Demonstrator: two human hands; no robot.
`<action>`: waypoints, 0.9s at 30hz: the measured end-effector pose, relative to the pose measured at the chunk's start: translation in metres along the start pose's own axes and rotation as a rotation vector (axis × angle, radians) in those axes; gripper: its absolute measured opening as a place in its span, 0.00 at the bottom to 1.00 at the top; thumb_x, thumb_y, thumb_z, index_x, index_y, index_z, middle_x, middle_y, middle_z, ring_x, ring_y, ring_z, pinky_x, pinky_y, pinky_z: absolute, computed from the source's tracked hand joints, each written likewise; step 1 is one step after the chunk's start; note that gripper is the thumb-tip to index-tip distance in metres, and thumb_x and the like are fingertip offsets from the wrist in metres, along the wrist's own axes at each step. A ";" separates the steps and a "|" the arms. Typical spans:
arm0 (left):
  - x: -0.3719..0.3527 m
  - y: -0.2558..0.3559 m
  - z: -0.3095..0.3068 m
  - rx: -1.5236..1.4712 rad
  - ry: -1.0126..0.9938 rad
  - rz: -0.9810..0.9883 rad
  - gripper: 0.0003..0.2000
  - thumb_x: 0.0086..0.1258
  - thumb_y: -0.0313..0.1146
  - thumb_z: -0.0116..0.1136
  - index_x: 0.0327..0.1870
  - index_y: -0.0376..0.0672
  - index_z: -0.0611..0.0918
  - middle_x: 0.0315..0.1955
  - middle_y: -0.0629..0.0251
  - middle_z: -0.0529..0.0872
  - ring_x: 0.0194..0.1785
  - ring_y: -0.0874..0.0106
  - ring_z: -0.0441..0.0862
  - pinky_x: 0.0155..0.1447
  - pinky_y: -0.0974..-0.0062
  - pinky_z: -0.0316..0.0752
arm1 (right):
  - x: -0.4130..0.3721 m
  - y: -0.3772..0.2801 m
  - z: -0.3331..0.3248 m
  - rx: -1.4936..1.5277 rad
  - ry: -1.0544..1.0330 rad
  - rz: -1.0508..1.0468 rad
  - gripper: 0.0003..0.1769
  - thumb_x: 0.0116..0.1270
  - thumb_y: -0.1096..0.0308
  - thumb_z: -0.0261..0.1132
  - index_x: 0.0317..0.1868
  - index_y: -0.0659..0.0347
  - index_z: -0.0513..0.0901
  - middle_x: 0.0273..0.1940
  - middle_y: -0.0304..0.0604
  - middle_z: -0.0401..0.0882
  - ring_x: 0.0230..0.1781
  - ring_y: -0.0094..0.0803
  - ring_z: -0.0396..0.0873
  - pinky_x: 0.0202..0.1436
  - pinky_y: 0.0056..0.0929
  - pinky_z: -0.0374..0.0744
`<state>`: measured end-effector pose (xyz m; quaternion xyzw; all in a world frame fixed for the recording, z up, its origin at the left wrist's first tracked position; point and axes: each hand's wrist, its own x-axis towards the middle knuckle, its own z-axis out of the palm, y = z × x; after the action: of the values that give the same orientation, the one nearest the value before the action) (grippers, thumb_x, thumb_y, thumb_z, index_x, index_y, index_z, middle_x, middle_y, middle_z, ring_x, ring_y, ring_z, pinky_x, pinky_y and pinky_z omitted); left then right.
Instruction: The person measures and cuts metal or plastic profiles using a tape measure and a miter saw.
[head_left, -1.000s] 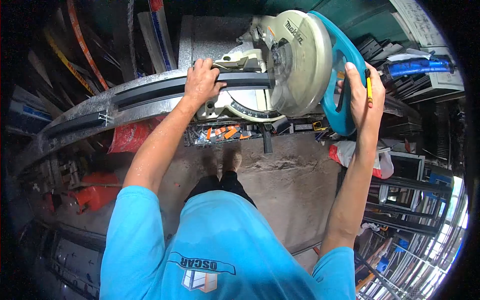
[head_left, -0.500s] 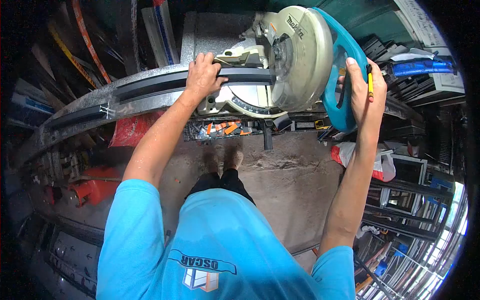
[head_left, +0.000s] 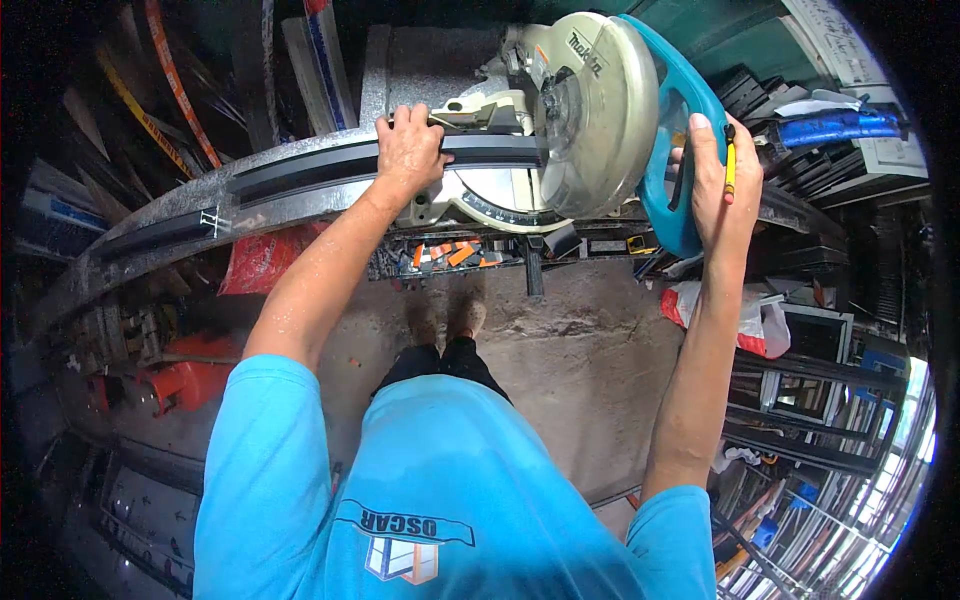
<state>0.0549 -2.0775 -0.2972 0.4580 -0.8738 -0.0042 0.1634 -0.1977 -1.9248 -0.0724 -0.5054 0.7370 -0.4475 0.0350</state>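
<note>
My left hand (head_left: 410, 150) is closed over a long dark profile (head_left: 310, 175), pressing it against the fence of a miter saw (head_left: 610, 115). The profile runs in from the left along the bench, and its right end meets the saw's round cream guard, where the blade is hidden. On the right, my right hand (head_left: 725, 185) wraps round the saw's teal handle (head_left: 692, 95). A yellow pencil-like stick (head_left: 730, 170) with a dark end lies along the back of that hand, tucked between the fingers.
A metal-covered bench (head_left: 150, 235) curves away to the left. Small offcuts (head_left: 455, 252) lie in a tray below the saw. Orange equipment (head_left: 185, 385) sits on the floor at left. Stacked frames (head_left: 800, 395), a plastic bag (head_left: 765, 330) and a blue wrapped bundle (head_left: 840, 128) fill the right.
The saw head and my right hand on its handle have shifted very slightly left in view. My left hand stays on the profile, almost unmoved.
</note>
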 end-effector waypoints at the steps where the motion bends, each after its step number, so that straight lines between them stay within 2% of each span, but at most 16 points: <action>1: 0.001 0.002 -0.002 -0.001 0.006 0.000 0.17 0.53 0.48 0.77 0.38 0.46 0.91 0.48 0.62 0.78 0.58 0.60 0.73 0.59 0.50 0.68 | 0.000 0.000 -0.001 0.040 -0.010 0.045 0.27 0.77 0.49 0.62 0.58 0.68 0.81 0.37 0.46 0.86 0.31 0.28 0.85 0.35 0.28 0.82; 2: 0.001 0.005 -0.002 0.026 -0.020 -0.015 0.17 0.53 0.47 0.77 0.38 0.46 0.91 0.48 0.62 0.78 0.58 0.60 0.73 0.59 0.49 0.68 | 0.001 0.003 -0.003 0.038 -0.007 0.039 0.27 0.77 0.49 0.62 0.58 0.68 0.81 0.37 0.46 0.86 0.31 0.28 0.85 0.35 0.28 0.82; 4: 0.003 0.008 -0.004 0.050 -0.035 -0.031 0.17 0.53 0.47 0.77 0.38 0.46 0.91 0.48 0.62 0.78 0.58 0.60 0.73 0.59 0.48 0.68 | 0.009 0.009 -0.008 0.403 -0.102 0.316 0.31 0.80 0.43 0.55 0.56 0.67 0.81 0.40 0.50 0.87 0.33 0.31 0.86 0.38 0.29 0.84; 5: 0.003 0.009 -0.003 0.066 -0.039 -0.033 0.17 0.52 0.46 0.77 0.38 0.46 0.91 0.47 0.62 0.78 0.58 0.60 0.73 0.57 0.49 0.68 | 0.011 0.005 -0.009 0.455 -0.170 0.376 0.35 0.79 0.38 0.52 0.55 0.67 0.81 0.42 0.52 0.87 0.35 0.33 0.86 0.39 0.30 0.85; 6: 0.003 0.009 -0.003 0.085 -0.041 -0.034 0.17 0.51 0.46 0.78 0.39 0.47 0.91 0.47 0.62 0.78 0.57 0.59 0.73 0.55 0.50 0.69 | 0.015 0.001 -0.012 0.456 -0.168 0.366 0.35 0.79 0.38 0.52 0.55 0.67 0.81 0.42 0.52 0.87 0.35 0.33 0.86 0.39 0.30 0.85; 8: 0.003 0.010 -0.004 0.081 -0.025 -0.033 0.17 0.51 0.45 0.78 0.39 0.47 0.90 0.47 0.61 0.78 0.57 0.59 0.73 0.55 0.49 0.69 | 0.024 -0.003 -0.018 0.603 -0.313 0.507 0.36 0.78 0.38 0.54 0.50 0.69 0.83 0.38 0.51 0.87 0.32 0.33 0.86 0.38 0.31 0.85; 9: 0.003 0.011 -0.004 0.087 -0.034 -0.039 0.17 0.52 0.46 0.77 0.39 0.46 0.91 0.48 0.62 0.78 0.58 0.60 0.73 0.57 0.48 0.69 | 0.034 0.001 -0.021 0.556 -0.379 0.520 0.36 0.77 0.36 0.54 0.43 0.68 0.84 0.33 0.49 0.86 0.27 0.32 0.85 0.34 0.30 0.85; 13: 0.002 0.012 -0.004 0.095 -0.029 -0.037 0.17 0.53 0.47 0.77 0.39 0.47 0.91 0.49 0.62 0.79 0.58 0.60 0.73 0.59 0.47 0.68 | 0.046 -0.013 -0.020 0.384 -0.269 0.458 0.37 0.75 0.35 0.56 0.36 0.67 0.85 0.28 0.46 0.85 0.21 0.30 0.82 0.28 0.28 0.83; 18: 0.002 0.012 -0.004 0.092 -0.048 -0.044 0.16 0.53 0.46 0.77 0.38 0.47 0.91 0.49 0.63 0.78 0.58 0.61 0.73 0.59 0.48 0.68 | 0.051 -0.012 -0.021 0.322 -0.296 0.438 0.36 0.76 0.35 0.56 0.37 0.67 0.84 0.27 0.44 0.84 0.22 0.29 0.83 0.28 0.28 0.83; 21: 0.003 0.010 -0.003 0.092 -0.044 -0.049 0.16 0.52 0.46 0.77 0.38 0.48 0.91 0.49 0.63 0.78 0.58 0.61 0.73 0.60 0.48 0.67 | 0.041 -0.012 -0.016 0.332 -0.216 0.410 0.36 0.77 0.36 0.55 0.35 0.66 0.85 0.24 0.44 0.83 0.21 0.28 0.81 0.29 0.26 0.82; 24: 0.002 0.010 -0.002 0.081 -0.041 -0.044 0.16 0.52 0.46 0.77 0.37 0.48 0.91 0.48 0.63 0.78 0.59 0.61 0.73 0.60 0.48 0.67 | 0.030 0.001 -0.014 0.326 -0.252 0.385 0.35 0.78 0.37 0.53 0.39 0.65 0.83 0.29 0.44 0.84 0.23 0.27 0.82 0.28 0.27 0.83; 27: 0.001 0.010 -0.002 0.077 -0.038 -0.042 0.16 0.52 0.46 0.77 0.37 0.48 0.91 0.48 0.63 0.78 0.59 0.61 0.72 0.60 0.48 0.67 | 0.019 0.006 -0.010 0.357 -0.208 0.376 0.34 0.78 0.37 0.52 0.40 0.65 0.81 0.29 0.44 0.83 0.23 0.27 0.82 0.27 0.27 0.82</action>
<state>0.0464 -2.0722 -0.2933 0.4819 -0.8666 0.0175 0.1288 -0.2168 -1.9330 -0.0630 -0.3885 0.7197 -0.5018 0.2815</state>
